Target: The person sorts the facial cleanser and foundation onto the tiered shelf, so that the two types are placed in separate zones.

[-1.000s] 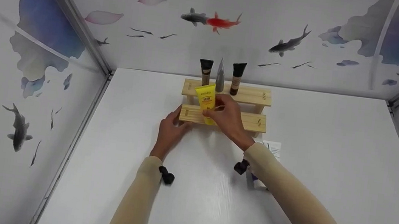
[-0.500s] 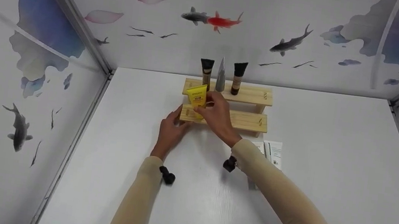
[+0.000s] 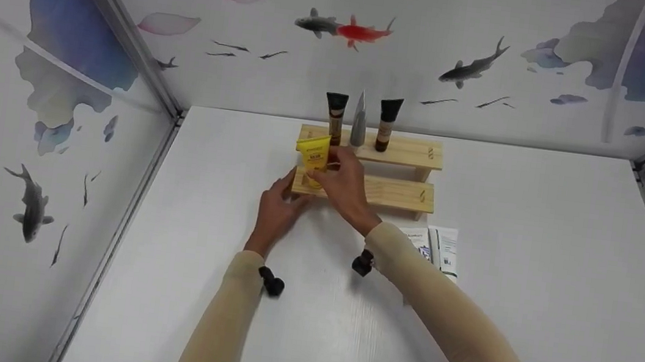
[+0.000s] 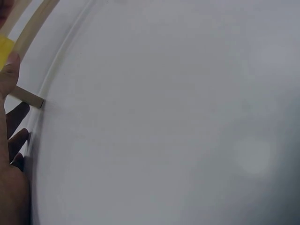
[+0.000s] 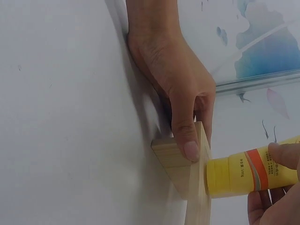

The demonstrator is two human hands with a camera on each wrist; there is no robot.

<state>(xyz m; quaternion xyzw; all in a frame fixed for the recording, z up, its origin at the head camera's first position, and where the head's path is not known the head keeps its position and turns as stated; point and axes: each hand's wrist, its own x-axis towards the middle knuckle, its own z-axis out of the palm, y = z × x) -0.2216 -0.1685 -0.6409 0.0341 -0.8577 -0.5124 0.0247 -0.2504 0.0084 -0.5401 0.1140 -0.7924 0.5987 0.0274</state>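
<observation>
My right hand (image 3: 346, 187) holds a yellow squeeze tube (image 3: 315, 152) between thumb and fingers, cap end down, over the left end of the lower step of a two-tier wooden rack (image 3: 398, 194). In the right wrist view the cap of the tube (image 5: 234, 174) meets the top of the board, or nearly so. My left hand (image 3: 277, 209) grips the left end of that lower step. Its thumb (image 5: 188, 140) lies on the front edge, the fingers partly hidden behind. In the left wrist view only part of the left hand (image 4: 14, 187) shows, beside a rack leg (image 4: 29, 97).
On the upper step stand two black-capped tubes (image 3: 336, 106) (image 3: 389, 115) and a silver pointed tube (image 3: 359, 121) between them. White printed packages (image 3: 446, 250) lie on the white table (image 3: 159, 308), partly under my right forearm. Printed walls (image 3: 237, 72) enclose the table.
My right hand has carried the yellow tube leftward along the lower step to its left end, and the tube now stands more upright. The left hand has kept its place on the rack.
</observation>
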